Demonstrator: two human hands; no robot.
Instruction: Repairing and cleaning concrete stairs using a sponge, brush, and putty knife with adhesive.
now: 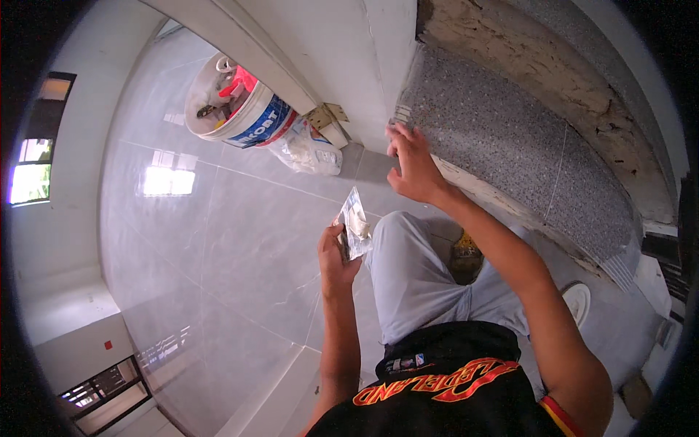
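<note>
While the left hand (pixel 336 256) grips a small clear plastic packet (pixel 356 224) at frame centre, the right hand (pixel 412 164) presses open fingers on the grey speckled stone ledge (pixel 510 138). The packet looks unopened, its contents unused.

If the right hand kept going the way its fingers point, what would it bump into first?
Probably the white door edge: the right hand already points up at it, beside the speckled grey slab. Depth is unclear.

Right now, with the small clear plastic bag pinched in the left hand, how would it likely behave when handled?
The small clear plastic bag is probably floppy: its film looks creased above the left hand. It seems light, since the fingers alone hold it up. The glossy film may be slippery, and the small contents could shift.
</note>
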